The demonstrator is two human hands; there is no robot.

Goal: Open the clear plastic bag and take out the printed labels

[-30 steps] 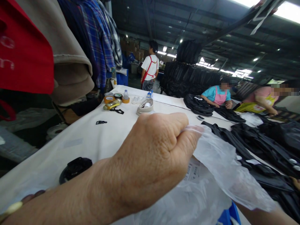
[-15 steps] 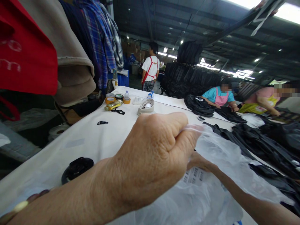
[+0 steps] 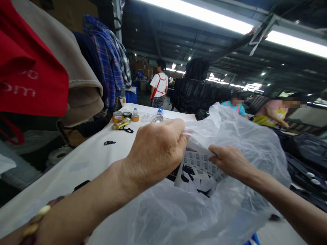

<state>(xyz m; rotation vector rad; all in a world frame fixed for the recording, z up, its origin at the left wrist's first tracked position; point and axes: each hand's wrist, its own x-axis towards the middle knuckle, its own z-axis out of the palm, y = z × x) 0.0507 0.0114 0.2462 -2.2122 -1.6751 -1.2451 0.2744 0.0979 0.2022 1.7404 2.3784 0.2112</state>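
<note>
My left hand [image 3: 158, 146] is closed on the gathered edge of a translucent plastic bag [image 3: 240, 132]. The bag spreads wide over the table and billows up on the right. My right hand [image 3: 230, 161] pinches the edge of a white sheet of barcode labels [image 3: 196, 159] at the bag's mouth; its fingertips are partly hidden. Inside the opening lie several small black and white pieces, perhaps tags [image 3: 201, 177]. A beaded bracelet [image 3: 38, 217] circles my left wrist.
On the white table [image 3: 89, 153] stand tape rolls [image 3: 118, 117], a small bottle [image 3: 135, 112] and a black buckle [image 3: 109, 143]. Clothes [image 3: 102, 61] hang at left. Black goods [image 3: 301, 149] lie at right. Co-workers sit at right; another person [image 3: 159, 85] stands behind.
The bag has been lifted and opened, billowing higher on the right. Both hands now show apart, with the barcode sheet and small pieces exposed between them. The view has tilted up.
</note>
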